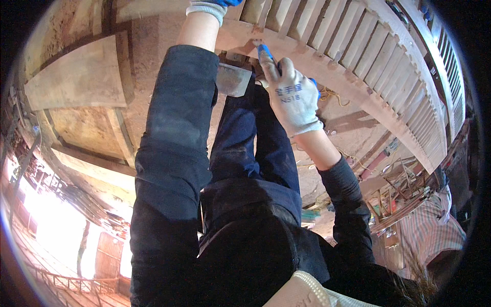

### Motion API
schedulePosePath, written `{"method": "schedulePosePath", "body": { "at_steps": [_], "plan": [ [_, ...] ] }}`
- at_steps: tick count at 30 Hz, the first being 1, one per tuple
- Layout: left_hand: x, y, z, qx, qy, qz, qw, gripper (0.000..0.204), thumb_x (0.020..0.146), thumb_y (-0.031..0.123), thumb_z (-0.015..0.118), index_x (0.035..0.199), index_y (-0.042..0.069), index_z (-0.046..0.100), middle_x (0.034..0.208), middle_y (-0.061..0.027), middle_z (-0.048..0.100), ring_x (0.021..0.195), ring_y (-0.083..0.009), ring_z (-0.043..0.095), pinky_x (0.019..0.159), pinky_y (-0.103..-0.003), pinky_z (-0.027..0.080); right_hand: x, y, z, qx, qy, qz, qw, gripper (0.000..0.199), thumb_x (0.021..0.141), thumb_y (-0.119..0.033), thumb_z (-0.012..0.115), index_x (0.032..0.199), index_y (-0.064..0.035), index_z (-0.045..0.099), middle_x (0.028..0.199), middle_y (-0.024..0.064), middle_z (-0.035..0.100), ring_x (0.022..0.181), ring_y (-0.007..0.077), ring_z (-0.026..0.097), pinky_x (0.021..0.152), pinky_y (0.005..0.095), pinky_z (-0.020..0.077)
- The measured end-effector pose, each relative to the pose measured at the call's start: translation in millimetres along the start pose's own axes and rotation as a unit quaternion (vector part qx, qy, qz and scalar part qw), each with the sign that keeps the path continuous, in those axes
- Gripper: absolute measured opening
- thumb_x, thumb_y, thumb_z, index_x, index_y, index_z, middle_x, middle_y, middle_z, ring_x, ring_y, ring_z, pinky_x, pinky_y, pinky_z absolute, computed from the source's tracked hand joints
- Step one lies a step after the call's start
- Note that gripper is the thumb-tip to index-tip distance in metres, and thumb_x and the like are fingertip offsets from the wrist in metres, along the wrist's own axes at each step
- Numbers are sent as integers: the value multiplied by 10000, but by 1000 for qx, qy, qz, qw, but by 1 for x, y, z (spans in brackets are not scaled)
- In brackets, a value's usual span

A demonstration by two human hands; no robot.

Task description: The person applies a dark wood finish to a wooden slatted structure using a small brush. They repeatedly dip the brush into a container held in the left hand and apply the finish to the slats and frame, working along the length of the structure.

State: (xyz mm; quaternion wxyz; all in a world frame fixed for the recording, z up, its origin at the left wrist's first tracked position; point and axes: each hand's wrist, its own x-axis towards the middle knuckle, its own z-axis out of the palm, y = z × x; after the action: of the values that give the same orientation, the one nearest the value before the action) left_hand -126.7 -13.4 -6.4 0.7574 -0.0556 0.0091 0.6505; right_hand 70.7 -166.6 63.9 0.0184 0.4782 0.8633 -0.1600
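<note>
My right hand (296, 97), in a white knit glove with blue coating, is closed, its index finger stretched toward the edge of a large curved slatted piece (317, 59). A small pale tip shows just beyond the blue fingertip, against that edge. Whatever lies inside the curled fingers is hidden. Up at the top edge, my left hand (217, 4) wears a matching glove. Only its cuff and some blue coating show, so its fingers are out of view. A grey rectangular plate (233, 80) sits between my two hands, by my dark trousers.
Beyond the slatted piece stands another curved, slotted metal part (445, 56) at the right. Pale panels (76, 77) in a frame lie at the left. A thin yellow cord (335, 97) trails on the ground. Scrap rods (404, 189) and a person in a striped garment (434, 225) are at lower right.
</note>
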Motion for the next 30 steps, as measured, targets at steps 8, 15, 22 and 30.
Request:
{"method": "schedulePosePath", "body": {
  "at_steps": [8,15,22,30],
  "plan": [
    [0,-4,1,-3,2,1,1000,730,767,587,642,1343,161,503,1391,-169,484,1256,-432,456,1061,-631,346,13,-2,-11,-29,-28,26,999,572,797,-127,621,1348,-214,492,884,77,548,695,260,652,569,386,537],
    [0,-1,3,-15,7,-30,999,745,759,578,660,1347,151,498,1390,-184,479,1255,-437,452,1066,-625,343,27,-3,-14,-28,17,1,999,441,852,-130,547,1292,-161,526,856,84,556,654,217,657,505,338,528],
    [-2,1,2,9,3,5,1000,745,759,581,660,1349,157,495,1395,-163,481,1264,-419,452,1069,-615,347,10,11,-12,34,30,5,999,534,848,-117,548,1371,-195,474,852,81,546,674,223,651,508,377,516],
    [-2,-1,1,5,-19,-9,1000,740,767,586,650,1352,160,493,1400,-164,477,1270,-418,448,1069,-614,345,-16,19,-15,64,39,33,997,557,824,-78,560,1360,-215,493,819,72,543,632,229,622,502,374,498]
  ]
}}
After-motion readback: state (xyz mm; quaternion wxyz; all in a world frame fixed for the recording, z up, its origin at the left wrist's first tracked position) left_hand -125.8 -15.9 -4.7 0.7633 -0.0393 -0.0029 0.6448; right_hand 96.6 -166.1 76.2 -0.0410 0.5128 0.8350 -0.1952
